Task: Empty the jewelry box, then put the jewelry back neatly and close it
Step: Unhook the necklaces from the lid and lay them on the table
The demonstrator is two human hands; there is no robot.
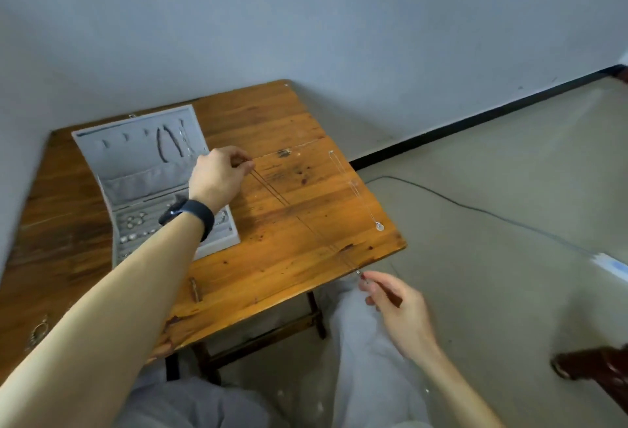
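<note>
Item: thin metal chain necklace (pixel 299 220), drawn taut in a fine straight line just above the worn, knotted wooden counter (pixel 278 278), one end pinched between the curled fingers (pixel 243 164) of the left hand (pixel 217 178), the other pinched at the tips of the right hand (pixel 394 308) off the counter's near edge. Grey velvet-lined jewelry box (pixel 136 155), rectangular, is stood open at the counter's left, lid upright, hanging pieces and small ring-like pieces held inside. A second fine necklace (pixel 360 196) with a pale round pendant is laid straight along the right edge.
</note>
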